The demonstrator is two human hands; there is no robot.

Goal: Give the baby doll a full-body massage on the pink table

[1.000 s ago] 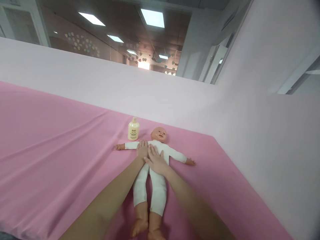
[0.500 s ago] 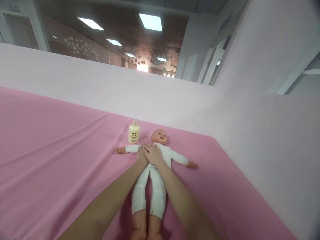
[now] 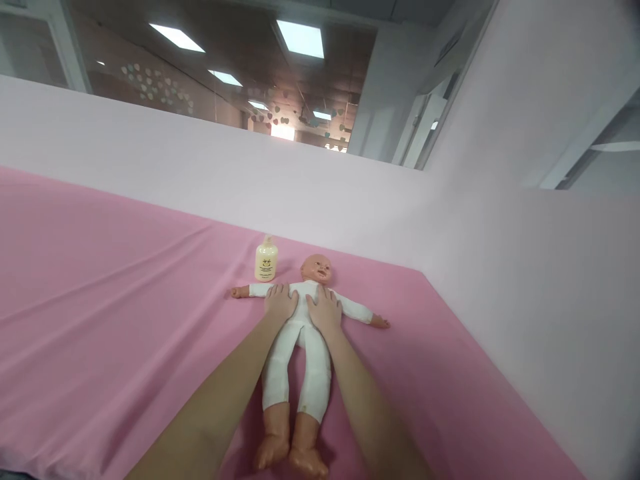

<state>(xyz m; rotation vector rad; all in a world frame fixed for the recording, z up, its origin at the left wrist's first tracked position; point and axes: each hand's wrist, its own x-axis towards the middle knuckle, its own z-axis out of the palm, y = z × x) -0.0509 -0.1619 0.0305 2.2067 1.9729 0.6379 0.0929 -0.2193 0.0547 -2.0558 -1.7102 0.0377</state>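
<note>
A baby doll (image 3: 305,347) with a white cloth body lies on its back, its head away from me and its arms spread. My left hand (image 3: 281,303) rests on the left side of the doll's chest, fingers stretched out and thumb apart. On the chest's right side lies my right hand (image 3: 325,308), also flat with its fingers extended. A strip of white torso shows between the two hands. Beyond the doll's left-side arm stands a cream-coloured pump bottle (image 3: 266,261), upright, with dark print on its front; neither hand touches it.
The doll and bottle are on a pink sheet (image 3: 150,267) with folds at left. A white wall (image 3: 225,180) runs along the back and another along the right. Above the back wall, a large glass pane (image 3: 240,60) shows ceiling lights and heart-shaped stickers.
My hands were together, overlapping on the left of the doll's chest. They have parted, the right one moving to the chest's right side. The view has shifted slightly.
</note>
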